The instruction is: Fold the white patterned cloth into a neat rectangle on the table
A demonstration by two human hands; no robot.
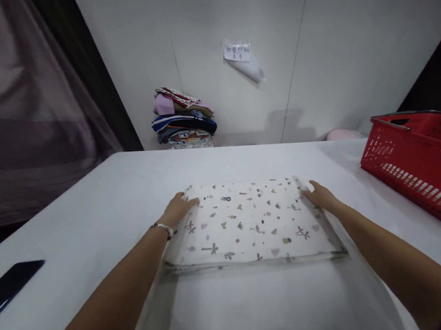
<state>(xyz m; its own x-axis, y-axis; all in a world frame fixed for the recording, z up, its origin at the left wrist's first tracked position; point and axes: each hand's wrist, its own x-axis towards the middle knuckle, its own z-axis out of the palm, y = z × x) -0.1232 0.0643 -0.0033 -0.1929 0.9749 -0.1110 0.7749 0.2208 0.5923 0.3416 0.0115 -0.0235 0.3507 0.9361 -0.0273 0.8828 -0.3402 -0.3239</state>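
A folded white cloth with small printed figures (246, 220) lies flat on the white table (84, 210), inside a clear plastic bag whose open end stretches toward me. My left hand (177, 209) rests on the cloth's far left corner, fingers laid flat along the edge. My right hand (319, 195) presses against the far right corner, fingers extended. A bracelet circles my left wrist.
A red plastic basket (428, 169) stands at the right edge of the table. A stack of folded clothes (184, 117) sits at the back against the white wall. A paper note (238, 52) is stuck on the wall. A dark flat object (1, 294) lies at the left.
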